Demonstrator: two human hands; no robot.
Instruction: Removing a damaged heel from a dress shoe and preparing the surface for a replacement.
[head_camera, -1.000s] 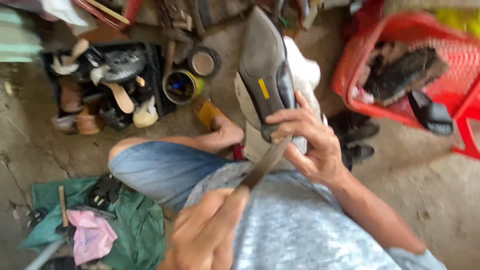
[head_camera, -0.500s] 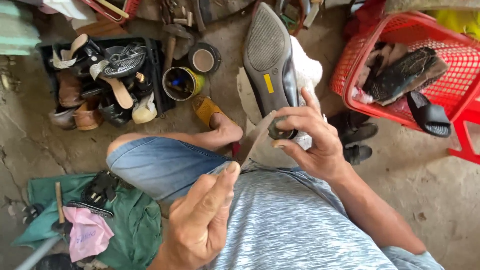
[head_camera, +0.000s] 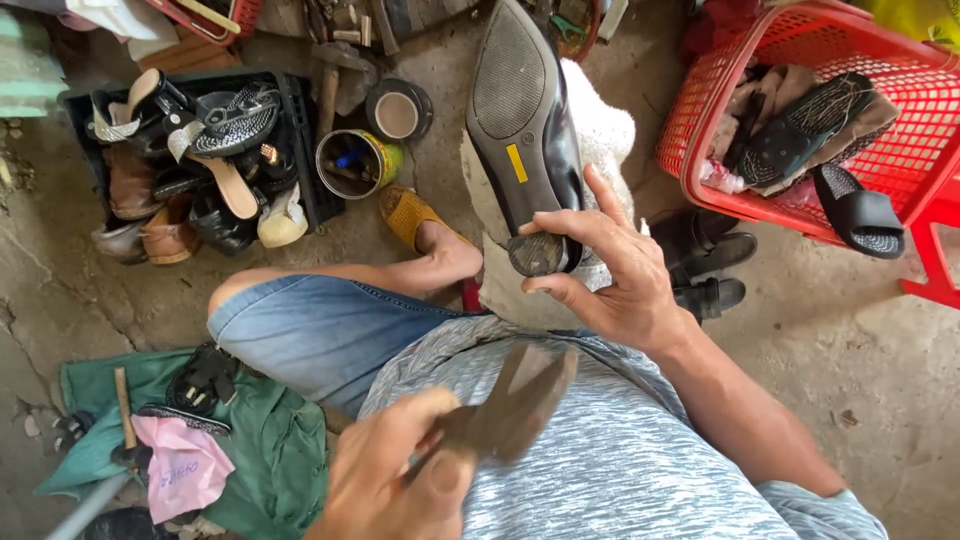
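My right hand (head_camera: 610, 280) grips a black flat shoe (head_camera: 520, 110) by its heel end, sole up and toe pointing away, with the round heel tip (head_camera: 537, 255) between thumb and fingers. A yellow sticker sits on the grey sole. My left hand (head_camera: 400, 480) is low, close to my chest, closed on a blurred dark metal tool (head_camera: 525, 395). The tool's head points up towards the shoe but stays a short gap below it. What kind of tool it is cannot be told from the blur.
A black crate (head_camera: 300, 130) of shoes stands at the left, with an open tin can (head_camera: 355, 160) beside it. On the right, a red basket (head_camera: 700, 130) holds sandals. Black sandals (head_camera: 715, 260) lie below it. A green cloth (head_camera: 280, 470) with a hammer (head_camera: 125, 410) lies at the lower left.
The tool reached up to the shoe's heel a second ago. My left hand has since drawn it back down towards my chest. The right hand still holds the shoe.
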